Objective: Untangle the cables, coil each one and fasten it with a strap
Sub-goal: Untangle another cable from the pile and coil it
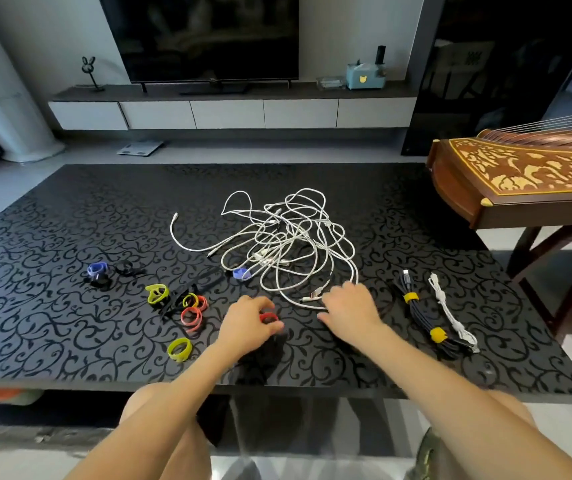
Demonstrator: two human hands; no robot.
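**Inspection: cable sorting in progress, tangle largely untouched**

Nearest the table's front edge, we find the left hand (250,322) curled around a red strap (268,318), pinched between thumb and fingers; we judge it is being kept ready for the next coil. Beside it, the right hand (348,303) lies palm down, fingers spread loosely, over the near edge of the white cable tangle (288,244). Whether it actually grips a strand we cannot tell; a connector end (312,295) lies just left of its fingers.

To the left of the hands, spare straps are laid out within easy reach: a yellow-green strap (180,349) nearest, then a cluster of red and yellow straps (193,308), and farther left a blue strap (97,269) among black ones. To the right, well apart from the tangle, lies a black cable bundle (423,315) bound with two yellow straps, and a white bundled cable (451,311) beside it, touching its near end. We take these as finished work, set aside to avoid re-tangling.

Farther back, the tangle spreads over the middle of the black patterned table (70,220), with one loose end (175,216) trailing left and a blue strap piece (242,273) at its near edge. Several cables remain knotted; the task is at an early stage.
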